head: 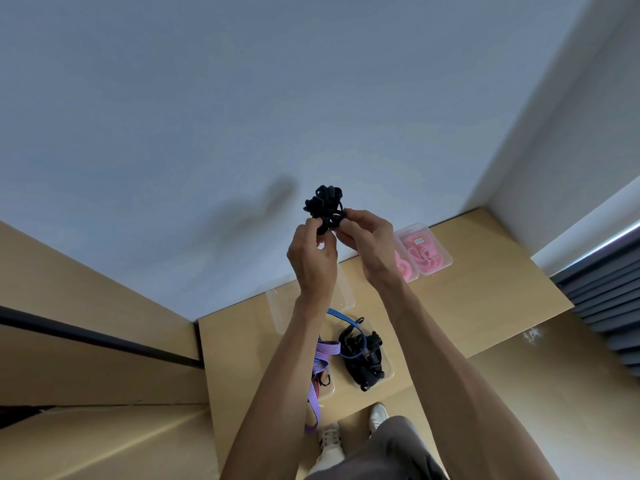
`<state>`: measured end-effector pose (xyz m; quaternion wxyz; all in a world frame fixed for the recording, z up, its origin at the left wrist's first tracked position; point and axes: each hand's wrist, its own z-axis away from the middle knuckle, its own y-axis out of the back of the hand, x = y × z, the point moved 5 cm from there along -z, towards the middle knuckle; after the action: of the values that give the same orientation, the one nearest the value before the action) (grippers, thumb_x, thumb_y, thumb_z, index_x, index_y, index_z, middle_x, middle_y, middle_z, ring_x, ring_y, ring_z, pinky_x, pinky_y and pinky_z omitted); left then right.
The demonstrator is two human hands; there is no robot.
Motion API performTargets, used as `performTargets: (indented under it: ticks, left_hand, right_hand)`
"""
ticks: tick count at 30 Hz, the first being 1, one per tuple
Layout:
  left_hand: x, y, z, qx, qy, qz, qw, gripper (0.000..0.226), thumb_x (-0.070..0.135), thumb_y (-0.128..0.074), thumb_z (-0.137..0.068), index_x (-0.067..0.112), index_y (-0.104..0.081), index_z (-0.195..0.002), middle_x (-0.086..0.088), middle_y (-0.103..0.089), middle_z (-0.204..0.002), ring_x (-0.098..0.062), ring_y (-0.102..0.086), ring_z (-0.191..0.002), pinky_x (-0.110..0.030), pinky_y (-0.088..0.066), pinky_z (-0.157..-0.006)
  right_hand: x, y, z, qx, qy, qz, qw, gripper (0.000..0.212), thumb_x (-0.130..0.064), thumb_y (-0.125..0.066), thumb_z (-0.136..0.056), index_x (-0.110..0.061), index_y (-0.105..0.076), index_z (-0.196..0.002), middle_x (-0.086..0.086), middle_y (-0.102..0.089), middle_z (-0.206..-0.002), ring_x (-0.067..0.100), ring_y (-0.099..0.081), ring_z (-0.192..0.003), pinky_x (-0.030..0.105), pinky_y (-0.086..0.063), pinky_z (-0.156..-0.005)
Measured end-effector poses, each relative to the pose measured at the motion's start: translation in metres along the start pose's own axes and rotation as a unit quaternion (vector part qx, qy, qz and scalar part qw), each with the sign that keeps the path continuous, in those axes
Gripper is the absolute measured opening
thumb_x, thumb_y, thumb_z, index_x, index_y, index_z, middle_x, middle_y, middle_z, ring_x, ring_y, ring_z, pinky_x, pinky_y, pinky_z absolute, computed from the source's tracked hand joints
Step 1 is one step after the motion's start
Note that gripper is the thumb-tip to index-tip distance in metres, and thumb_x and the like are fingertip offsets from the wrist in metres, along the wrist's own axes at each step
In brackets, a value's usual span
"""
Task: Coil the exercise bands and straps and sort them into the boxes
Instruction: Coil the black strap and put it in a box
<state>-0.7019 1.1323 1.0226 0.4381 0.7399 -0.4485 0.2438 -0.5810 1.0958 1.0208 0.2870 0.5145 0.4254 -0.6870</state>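
I hold a bundled black strap up in front of the wall with both hands. My left hand pinches its lower left part. From the right, the fingertips of my right hand pinch it too. Below on the wooden table a clear box holds more black straps. A purple striped band lies by my left forearm and hangs over the front edge. A blue cord loops across the black straps. At the back right a clear box holds pink bands.
An empty clear box sits near the wall behind my left wrist. The table stands in a corner between white walls. A dark curtain hangs at the right. My shoes show below the table's front edge.
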Motion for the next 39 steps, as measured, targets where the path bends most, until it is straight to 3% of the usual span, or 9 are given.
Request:
performTargets:
  ticks: [4,9,13,17,20,23,28,33,39]
  left_hand:
    - [0.0,-0.01,0.011,-0.034,-0.014,-0.006,0.999,0.016,0.005,-0.069,-0.092,0.003,-0.07,-0.108,-0.011,-0.065,-0.084,-0.021,-0.062,-0.074,-0.034,-0.052,-0.064]
    - [-0.009,-0.02,0.03,-0.103,0.025,0.061,0.993,0.023,-0.001,-0.06,-0.093,0.006,-0.073,-0.111,-0.008,-0.072,-0.087,-0.021,-0.066,-0.077,-0.036,-0.057,-0.07]
    - [-0.03,-0.025,0.045,-0.125,0.176,0.121,0.969,0.013,0.017,-0.064,-0.096,0.019,-0.057,-0.107,0.0,-0.074,-0.084,-0.012,-0.072,-0.067,-0.029,-0.058,-0.063]
    - [-0.063,-0.03,0.059,-0.12,0.323,0.109,0.932,0.04,0.032,-0.073,-0.088,0.031,-0.052,-0.122,0.009,-0.066,-0.101,0.009,-0.065,-0.074,-0.016,-0.05,-0.065]
    - [-0.084,-0.036,0.065,-0.153,0.395,0.173,0.889,0.041,0.016,-0.068,-0.091,0.025,-0.06,-0.13,-0.003,-0.066,-0.113,-0.017,-0.068,-0.1,-0.035,-0.057,-0.083]
    - [-0.1,-0.039,0.069,-0.169,0.371,0.131,0.904,0.017,0.006,-0.068,-0.089,0.01,-0.071,-0.106,-0.01,-0.071,-0.1,-0.032,-0.068,-0.098,-0.048,-0.057,-0.089]
    - [-0.115,-0.041,0.085,-0.15,0.348,0.009,0.925,0.009,0.008,-0.072,-0.084,0.009,-0.071,-0.092,-0.002,-0.072,-0.085,-0.017,-0.067,-0.082,-0.021,-0.047,-0.07]
    - [-0.148,-0.048,0.101,-0.185,0.344,-0.016,0.92,0.015,0.01,-0.064,-0.087,0.016,-0.076,-0.094,0.015,-0.068,-0.076,0.004,-0.062,-0.071,-0.005,-0.04,-0.061]
    - [-0.189,-0.065,0.098,-0.239,0.325,-0.016,0.915,0.02,0.002,-0.062,-0.086,0.011,-0.076,-0.097,0.001,-0.074,-0.08,-0.017,-0.066,-0.071,-0.032,-0.051,-0.069]
  right_hand:
    - [0.007,0.002,-0.005,0.054,-0.024,0.075,0.995,0.016,-0.026,-0.076,-0.079,-0.011,-0.076,-0.086,0.009,-0.076,-0.08,0.021,-0.073,-0.077,0.031,-0.059,-0.077]
    - [0.021,0.024,-0.009,0.132,-0.064,0.106,0.983,0.014,-0.015,-0.079,-0.074,-0.011,-0.074,-0.085,0.003,-0.075,-0.072,0.015,-0.073,-0.066,0.025,-0.059,-0.064]
    - [0.044,0.038,-0.007,0.125,-0.115,0.077,0.982,0.006,-0.011,-0.08,-0.076,-0.014,-0.074,-0.077,0.004,-0.074,-0.068,0.016,-0.07,-0.064,0.029,-0.06,-0.067]
    - [0.078,0.051,0.0,0.122,-0.17,0.038,0.977,0.007,-0.008,-0.081,-0.076,-0.009,-0.075,-0.079,0.009,-0.072,-0.068,0.018,-0.067,-0.06,0.027,-0.057,-0.063]
    - [0.103,0.059,0.002,0.104,-0.222,0.048,0.968,0.012,-0.006,-0.08,-0.077,-0.004,-0.077,-0.088,0.008,-0.068,-0.063,0.017,-0.059,-0.053,0.024,-0.053,-0.057]
    - [0.126,0.058,-0.003,0.089,-0.257,0.078,0.959,0.013,-0.006,-0.076,-0.081,-0.001,-0.076,-0.093,0.009,-0.064,-0.064,0.019,-0.054,-0.056,0.024,-0.049,-0.056]
    - [0.154,0.044,-0.012,0.092,-0.215,0.208,0.95,0.019,-0.012,-0.067,-0.089,-0.003,-0.073,-0.104,0.014,-0.071,-0.09,0.017,-0.06,-0.08,0.036,-0.053,-0.079]
    - [0.184,0.041,-0.014,0.119,-0.185,0.303,0.927,0.01,-0.011,-0.063,-0.09,-0.009,-0.07,-0.097,0.008,-0.073,-0.095,0.017,-0.066,-0.079,0.03,-0.055,-0.073]
    - [0.223,0.031,-0.031,0.104,-0.196,0.378,0.899,0.016,-0.008,-0.058,-0.091,-0.005,-0.073,-0.092,0.009,-0.073,-0.088,0.029,-0.066,-0.086,0.041,-0.053,-0.08]
